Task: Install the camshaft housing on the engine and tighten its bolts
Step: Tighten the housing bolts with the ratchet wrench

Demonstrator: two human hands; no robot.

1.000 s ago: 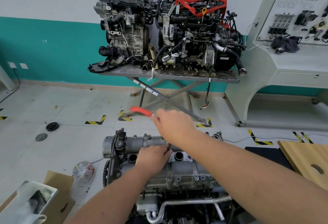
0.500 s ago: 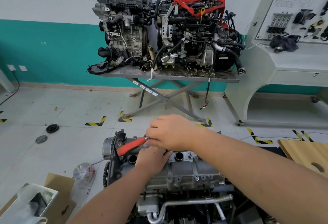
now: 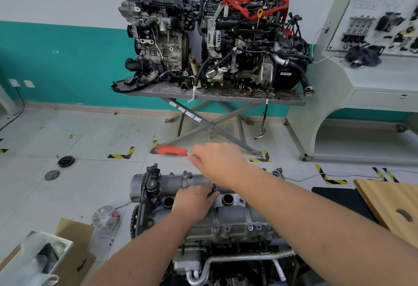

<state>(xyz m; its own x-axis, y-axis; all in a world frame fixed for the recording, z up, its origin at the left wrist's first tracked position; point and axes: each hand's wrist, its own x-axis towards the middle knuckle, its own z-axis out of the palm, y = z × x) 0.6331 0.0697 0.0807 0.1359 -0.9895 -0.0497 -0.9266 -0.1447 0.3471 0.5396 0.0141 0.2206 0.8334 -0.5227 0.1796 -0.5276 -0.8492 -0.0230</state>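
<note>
Your right hand (image 3: 218, 162) grips the ratchet, its red handle (image 3: 172, 150) pointing away to its left. Your left hand (image 3: 195, 200), lower and nearer you, pinches the extension (image 3: 214, 189) standing upright on a bolt of the camshaft housing (image 3: 228, 215) directly beneath.

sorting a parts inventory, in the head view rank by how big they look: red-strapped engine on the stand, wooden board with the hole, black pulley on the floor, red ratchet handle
1. red-strapped engine
2. wooden board, partly cut off and nearer the camera
3. red ratchet handle, blurred
4. black pulley
The last two look close in size.
</note>
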